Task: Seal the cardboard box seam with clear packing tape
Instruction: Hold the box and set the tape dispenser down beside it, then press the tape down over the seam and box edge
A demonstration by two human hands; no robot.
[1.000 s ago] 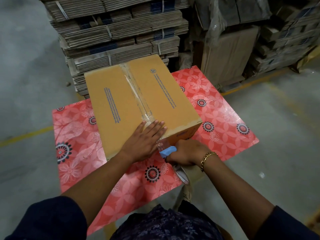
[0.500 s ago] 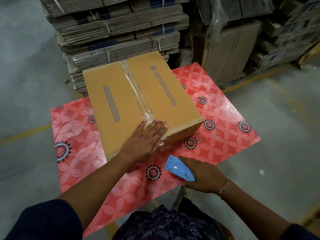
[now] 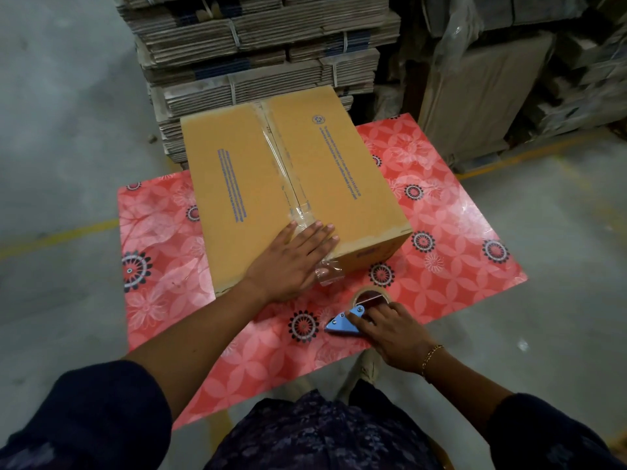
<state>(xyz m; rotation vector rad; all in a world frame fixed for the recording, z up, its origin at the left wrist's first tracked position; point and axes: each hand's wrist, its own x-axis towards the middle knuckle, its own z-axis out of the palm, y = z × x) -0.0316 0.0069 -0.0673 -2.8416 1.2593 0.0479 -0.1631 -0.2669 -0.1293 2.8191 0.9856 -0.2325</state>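
Pressing flat on a cardboard box, the person's left hand lies at frame centre, palm down and fingers spread over the near end of the lid, gripping nothing. The box sits on a red flowered table and fills the upper middle of the frame. A strip of clear tape runs along its centre seam from the far edge toward the fingertips, and a loose, crinkled tail of it hangs over the near side of the box just right of the palm. Lower and to the right, well clear of the box, the tape dispenser rests on the table, its blue cutter pointing left and the roll behind it. The right hand lies on top of the dispenser with curled fingers; whether it grips it or only touches it cannot be told. A gold bracelet circles that wrist. Bundled flat cartons are stacked across the top of the frame behind the table.
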